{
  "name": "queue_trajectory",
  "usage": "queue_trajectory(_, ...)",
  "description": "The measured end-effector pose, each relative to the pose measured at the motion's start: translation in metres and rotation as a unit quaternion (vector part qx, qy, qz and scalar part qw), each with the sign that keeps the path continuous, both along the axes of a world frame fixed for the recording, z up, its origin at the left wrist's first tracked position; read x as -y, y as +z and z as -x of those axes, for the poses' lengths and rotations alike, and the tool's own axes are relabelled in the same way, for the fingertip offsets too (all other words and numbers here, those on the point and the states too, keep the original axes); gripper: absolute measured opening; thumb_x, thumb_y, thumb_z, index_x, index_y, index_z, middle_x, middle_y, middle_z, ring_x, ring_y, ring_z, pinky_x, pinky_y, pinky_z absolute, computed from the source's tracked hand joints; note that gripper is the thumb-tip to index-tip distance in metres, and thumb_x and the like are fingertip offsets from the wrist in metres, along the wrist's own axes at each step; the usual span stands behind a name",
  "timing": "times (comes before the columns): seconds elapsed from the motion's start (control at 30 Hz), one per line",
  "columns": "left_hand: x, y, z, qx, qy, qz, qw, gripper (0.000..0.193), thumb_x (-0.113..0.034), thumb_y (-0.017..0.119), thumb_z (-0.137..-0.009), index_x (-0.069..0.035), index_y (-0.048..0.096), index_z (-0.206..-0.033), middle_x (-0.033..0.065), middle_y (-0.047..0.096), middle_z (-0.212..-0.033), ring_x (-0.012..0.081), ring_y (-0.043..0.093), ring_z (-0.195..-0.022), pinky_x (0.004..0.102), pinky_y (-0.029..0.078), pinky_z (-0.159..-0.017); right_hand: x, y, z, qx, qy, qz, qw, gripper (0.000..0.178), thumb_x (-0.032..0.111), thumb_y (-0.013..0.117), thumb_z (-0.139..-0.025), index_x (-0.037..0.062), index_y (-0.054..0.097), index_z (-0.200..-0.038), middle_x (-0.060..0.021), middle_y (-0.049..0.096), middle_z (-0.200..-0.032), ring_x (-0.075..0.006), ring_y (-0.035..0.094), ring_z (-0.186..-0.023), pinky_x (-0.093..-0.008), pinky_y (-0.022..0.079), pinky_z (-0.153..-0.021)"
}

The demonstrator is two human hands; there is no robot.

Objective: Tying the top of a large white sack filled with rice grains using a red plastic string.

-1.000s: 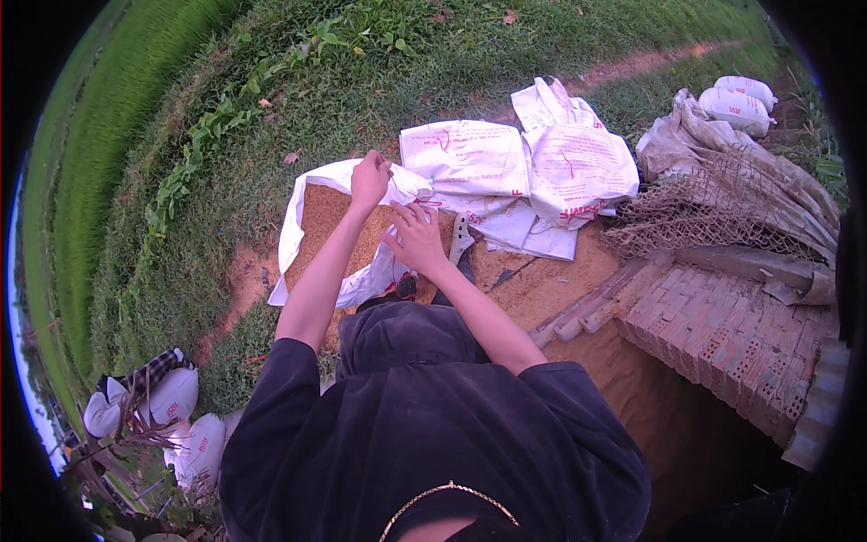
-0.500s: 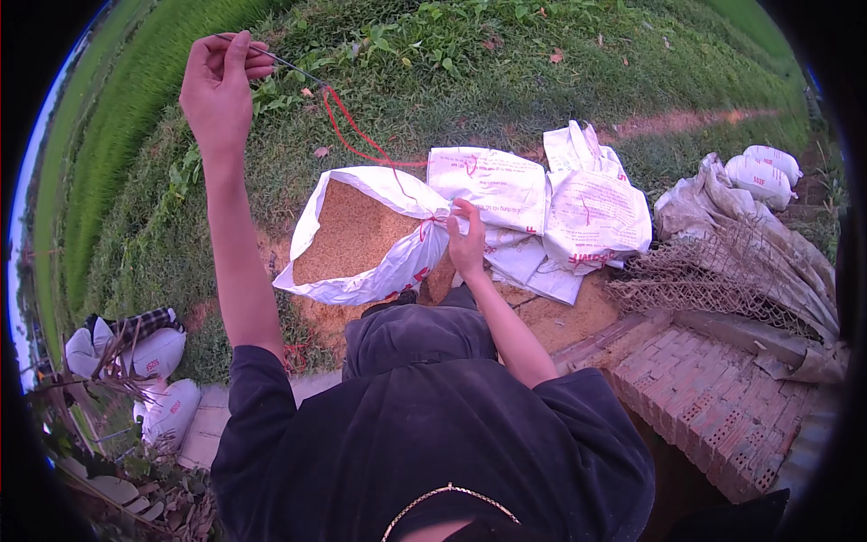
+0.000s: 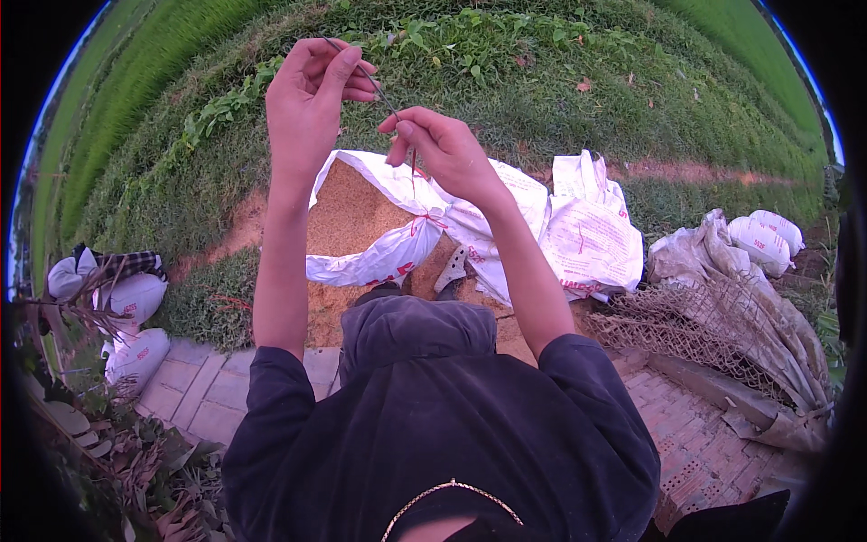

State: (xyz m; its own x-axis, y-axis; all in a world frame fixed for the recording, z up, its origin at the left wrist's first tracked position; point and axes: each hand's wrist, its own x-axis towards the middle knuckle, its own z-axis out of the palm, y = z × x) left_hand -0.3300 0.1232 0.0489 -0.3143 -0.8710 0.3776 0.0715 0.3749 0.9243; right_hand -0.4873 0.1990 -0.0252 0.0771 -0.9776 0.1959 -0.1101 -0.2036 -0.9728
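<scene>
My left hand (image 3: 312,104) is raised high, its thumb and fingers pinching a long, thin, dark sack needle (image 3: 372,79). Beside it, my right hand (image 3: 447,154) is closed at the needle's lower end, fingertips on the red string (image 3: 414,165) where it meets the needle. From there the string hangs down to a white woven sack (image 3: 384,259), whose near corner is gathered with a red knot. Tan grain (image 3: 352,212) fills the sack, and its mouth gapes open on the left. How the string passes through the needle is too small to make out.
Flattened white sacks (image 3: 591,235) lie to the right of the filled one. Farther right are a dirty tarp (image 3: 722,262), netting (image 3: 695,325) and stacked white sacks (image 3: 763,242). More full sacks (image 3: 135,357) sit at the left, near paving slabs (image 3: 203,384). Grass rises beyond.
My right hand has left the sack's corner and risen to the needle's lower end. My left hand has moved right and slightly down with the needle. The view has shifted a little.
</scene>
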Motion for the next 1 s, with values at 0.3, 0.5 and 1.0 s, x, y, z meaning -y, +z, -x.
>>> queue_trajectory(0.3,-0.002,-0.155,-0.032,0.237,0.048,-0.096,0.966,0.031,-0.025,0.061,-0.094,-0.005,0.058,-0.117,0.0118,0.067,-0.103,0.0219,0.065,-0.095,0.0326,0.050,-0.080,-0.067,0.096,0.147,0.181,-0.246,0.111,0.946,0.022,0.019,0.048,-0.102,0.0026,0.063,-0.105,0.0083,0.039,-0.059,0.0002,0.029,-0.045,-0.0184,0.020,-0.040)
queue_trajectory(0.5,-0.016,-0.279,-0.061,0.436,-0.012,0.237,0.868,0.037,-0.021,0.068,-0.083,-0.009,0.061,-0.116,0.0138,0.056,-0.128,0.0314,0.048,-0.124,0.0463,0.036,-0.101,-0.114,0.079,0.088,-0.041,-0.354,0.000,0.934,0.026,0.017,0.045,-0.103,0.0005,0.063,-0.113,0.0086,0.036,-0.060,0.0009,0.027,-0.051,-0.0187,0.019,-0.046)
queue_trajectory(1.0,-0.029,-0.329,-0.062,0.501,-0.186,-0.072,0.842,0.020,-0.026,0.071,-0.080,-0.008,0.071,-0.090,0.0168,0.070,-0.086,0.0343,0.068,-0.084,0.0440,0.053,-0.073,-0.165,-0.205,-0.113,-0.320,-0.263,-0.371,0.831,0.026,0.026,0.047,-0.096,0.0099,0.066,-0.094,-0.0181,0.068,-0.089,-0.0378,0.065,-0.086,-0.0498,0.050,-0.076)
